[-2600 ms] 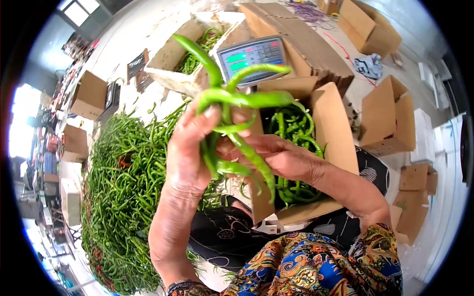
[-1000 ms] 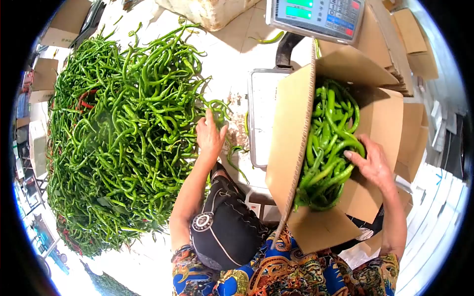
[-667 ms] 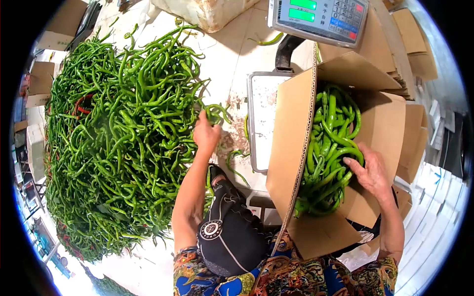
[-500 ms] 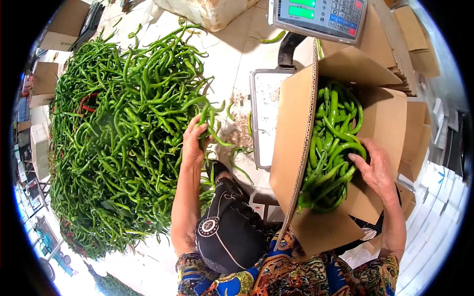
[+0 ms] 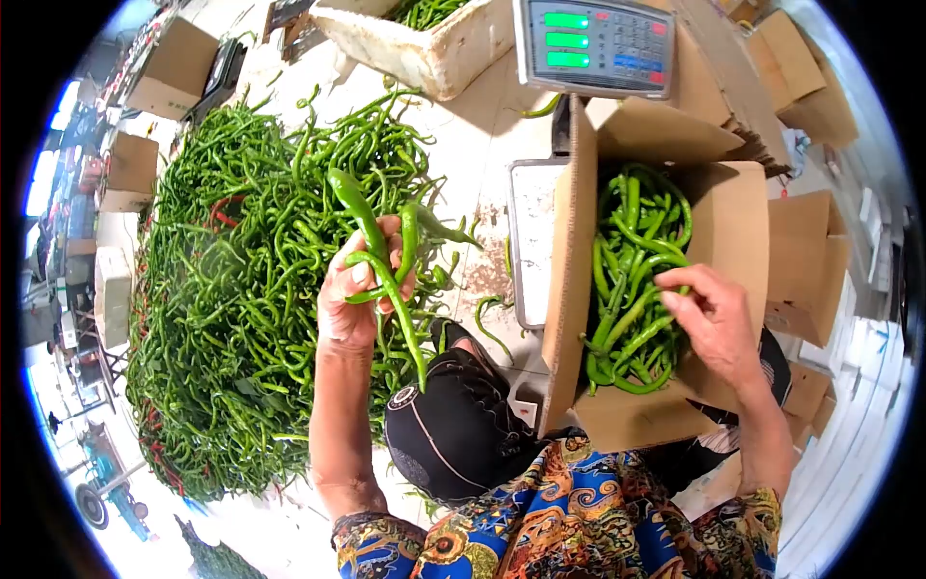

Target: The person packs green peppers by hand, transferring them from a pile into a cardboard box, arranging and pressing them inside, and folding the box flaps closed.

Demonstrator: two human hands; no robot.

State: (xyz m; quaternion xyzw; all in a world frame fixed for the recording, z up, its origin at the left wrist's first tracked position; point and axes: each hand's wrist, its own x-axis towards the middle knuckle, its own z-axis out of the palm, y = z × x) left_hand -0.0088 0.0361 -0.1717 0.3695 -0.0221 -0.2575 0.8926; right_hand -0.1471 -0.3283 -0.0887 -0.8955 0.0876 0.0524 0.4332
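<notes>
In the head view, the left forearm rises almost upright over the edge of the green chili pile (image 5: 260, 318), the left hand (image 5: 362, 280) turned palm inward, fingers curled around several green chilies (image 5: 357, 207). The right forearm slants up and inward; the right hand (image 5: 711, 318) reaches into the open cardboard box (image 5: 733, 222), thumb and forefinger nearly together at the boxed chilies (image 5: 641, 289).
</notes>
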